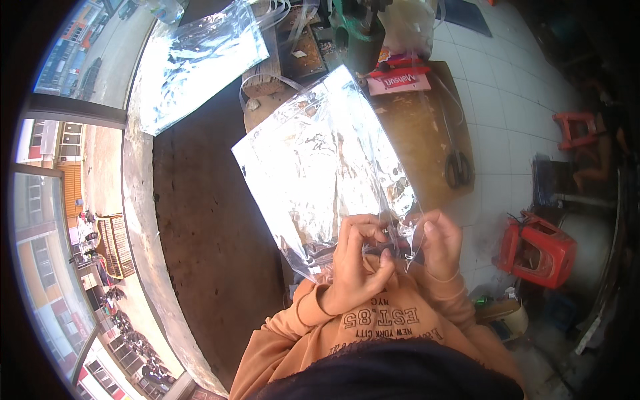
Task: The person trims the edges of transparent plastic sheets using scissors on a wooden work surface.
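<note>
A flat, glossy clear plastic bag [313, 163] lies tilted in front of me, its near edge close to my body. Glare whitens much of its surface. My left hand [360, 263] is closed with curled fingers at the bag's near edge, thumb pointing to the right. At the near right corner my right hand [440, 243] pinches a gathered bit of the clear plastic between thumb and fingers. The exact fold between the two hands is hard to make out. Dark-handled scissors [458, 168] rest on the brown board [417, 137] to the right of the bag.
Another shiny plastic sheet [200, 67] lies on the window ledge at the far left. A green machine [357, 33] stands beyond the bag, with a red and pink packet [400, 80] beside it. A red plastic stool [540, 250] is on the tiled floor at right.
</note>
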Motion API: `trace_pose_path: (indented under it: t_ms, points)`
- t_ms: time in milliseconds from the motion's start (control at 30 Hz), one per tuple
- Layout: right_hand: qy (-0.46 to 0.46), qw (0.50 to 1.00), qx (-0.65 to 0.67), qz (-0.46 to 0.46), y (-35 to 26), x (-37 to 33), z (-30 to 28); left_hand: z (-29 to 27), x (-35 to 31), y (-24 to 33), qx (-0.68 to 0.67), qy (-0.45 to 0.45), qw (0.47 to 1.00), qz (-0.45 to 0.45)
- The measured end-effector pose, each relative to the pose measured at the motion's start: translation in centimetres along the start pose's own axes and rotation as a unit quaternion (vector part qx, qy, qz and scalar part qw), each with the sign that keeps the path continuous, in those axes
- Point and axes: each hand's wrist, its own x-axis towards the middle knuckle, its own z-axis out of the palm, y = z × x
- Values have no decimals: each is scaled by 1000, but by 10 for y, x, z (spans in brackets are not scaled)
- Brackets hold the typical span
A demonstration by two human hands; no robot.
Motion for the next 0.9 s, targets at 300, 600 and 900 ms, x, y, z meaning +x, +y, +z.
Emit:
trace_pose_path:
  t_ms: [300,600,900]
  points:
    - [56,898,-395,-183,-28,2,17,26,-8,-19,-146,-7,986,-81]
    - [17,978,-208,20,-18,2,9,33,-7,-11,-157,-8,982,-107]
    - [38,990,-131,41,7,16,-29,-68,-20,-62,152,275,943,-113]
